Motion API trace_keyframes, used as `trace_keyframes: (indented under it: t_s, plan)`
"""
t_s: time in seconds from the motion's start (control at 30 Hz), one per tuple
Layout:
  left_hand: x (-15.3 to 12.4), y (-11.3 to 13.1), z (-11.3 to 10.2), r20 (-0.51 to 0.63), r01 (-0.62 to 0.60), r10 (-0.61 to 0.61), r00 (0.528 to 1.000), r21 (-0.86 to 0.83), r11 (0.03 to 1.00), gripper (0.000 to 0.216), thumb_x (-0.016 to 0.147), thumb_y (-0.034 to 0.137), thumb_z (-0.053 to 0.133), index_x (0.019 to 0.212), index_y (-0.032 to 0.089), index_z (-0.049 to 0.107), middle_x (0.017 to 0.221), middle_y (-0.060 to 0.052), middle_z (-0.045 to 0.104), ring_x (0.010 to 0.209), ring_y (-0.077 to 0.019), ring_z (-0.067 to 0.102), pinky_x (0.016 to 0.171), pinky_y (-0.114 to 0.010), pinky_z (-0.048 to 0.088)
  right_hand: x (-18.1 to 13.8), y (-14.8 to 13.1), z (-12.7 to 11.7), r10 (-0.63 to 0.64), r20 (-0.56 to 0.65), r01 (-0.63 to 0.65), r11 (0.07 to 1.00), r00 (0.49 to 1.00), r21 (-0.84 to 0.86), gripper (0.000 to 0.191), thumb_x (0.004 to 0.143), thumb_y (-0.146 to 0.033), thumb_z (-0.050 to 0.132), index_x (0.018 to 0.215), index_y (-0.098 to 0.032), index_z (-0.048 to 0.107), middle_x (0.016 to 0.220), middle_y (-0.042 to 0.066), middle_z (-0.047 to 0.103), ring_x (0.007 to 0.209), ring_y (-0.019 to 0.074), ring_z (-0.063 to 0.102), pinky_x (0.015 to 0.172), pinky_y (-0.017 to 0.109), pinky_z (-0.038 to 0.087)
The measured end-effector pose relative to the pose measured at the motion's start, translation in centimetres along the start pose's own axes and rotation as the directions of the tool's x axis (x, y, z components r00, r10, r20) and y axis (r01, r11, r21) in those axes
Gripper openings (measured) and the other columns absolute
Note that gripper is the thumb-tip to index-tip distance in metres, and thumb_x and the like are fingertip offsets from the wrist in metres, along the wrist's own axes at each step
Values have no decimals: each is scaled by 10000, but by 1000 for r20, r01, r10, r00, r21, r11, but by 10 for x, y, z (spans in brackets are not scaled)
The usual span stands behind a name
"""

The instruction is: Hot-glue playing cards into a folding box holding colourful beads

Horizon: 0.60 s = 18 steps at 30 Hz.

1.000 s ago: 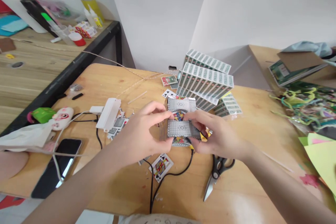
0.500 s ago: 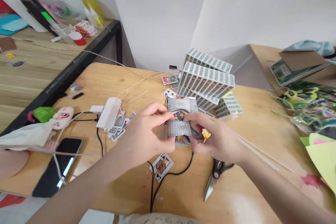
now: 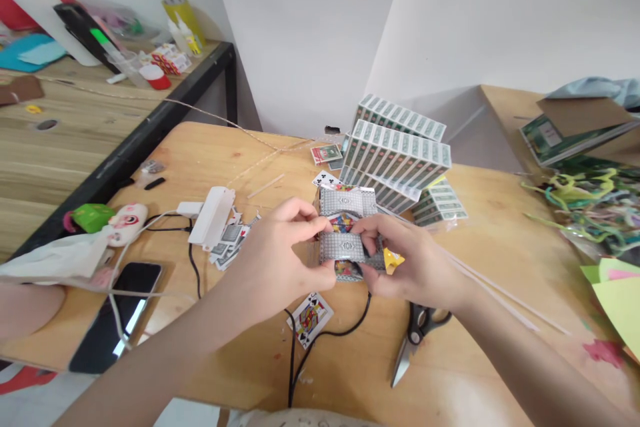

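Both hands are on a structure of bent grey-patterned playing cards (image 3: 345, 199), with colourful card faces showing between its curved strips. My left hand (image 3: 280, 257) pinches the near curved card at its left edge, thumb below and fingers above. From the right, my right hand (image 3: 405, 257) grips the same card structure with thumb and bent fingers. A small yellow piece (image 3: 393, 260) shows beside my right hand; I cannot make out what it is. Below the hands, a jack of spades card (image 3: 310, 320) lies on the table, close to a black cable (image 3: 345, 332).
Stacked card boxes (image 3: 397, 153) stand behind the structure. Black-handled scissors (image 3: 417, 337) lie at right front. Loose cards (image 3: 230, 240) and a white power strip (image 3: 213, 217) are at left, near a phone (image 3: 117, 317). Another person's arm (image 3: 30, 310) rests at the left edge.
The whole view has shifted slightly. Both hands keep nearly the same hold on the card structure; the right fingers have moved a little, and the yellow piece looks slightly turned.
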<state>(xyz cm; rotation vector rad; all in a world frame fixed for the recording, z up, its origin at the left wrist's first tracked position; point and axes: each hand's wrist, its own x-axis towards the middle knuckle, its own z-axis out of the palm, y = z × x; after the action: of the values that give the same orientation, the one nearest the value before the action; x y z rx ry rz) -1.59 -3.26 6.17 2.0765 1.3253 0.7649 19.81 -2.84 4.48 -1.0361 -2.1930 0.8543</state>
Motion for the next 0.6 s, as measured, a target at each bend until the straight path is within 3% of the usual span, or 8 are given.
trace_keyframes:
  t_s: [0.27, 0.43, 0.6]
  plan:
    - [-5, -3, -3, 27, -82, 80, 996, 93, 992, 253, 755, 198, 599, 992, 173, 686, 1006, -35, 623, 809, -136, 631, 681, -265, 514, 1, 0, 2, -92, -26, 90, 993, 995, -71, 324, 731, -153, 586, 1049, -179, 528, 751, -26, 530, 680, 101, 529, 652, 238, 468]
    - [-8, -9, -1, -12, -134, 136, 991, 100, 986, 326, 728, 177, 642, 1052, 179, 678, 1025, -25, 655, 806, -126, 649, 706, -256, 519, -1, 0, 4, -37, -53, 34, 998, 998, -46, 340, 713, -147, 581, 1047, -165, 523, 746, -31, 513, 671, 90, 519, 649, 221, 456]
    - [-11, -14, 1, -96, -101, 106, 990, 50, 994, 303, 710, 203, 703, 1013, 198, 685, 1013, -8, 687, 856, -125, 655, 782, -248, 516, -3, 0, 5, 32, -57, -31, 999, 998, 18, 350, 702, -156, 593, 1040, -171, 503, 747, -34, 493, 681, 94, 510, 633, 220, 452]
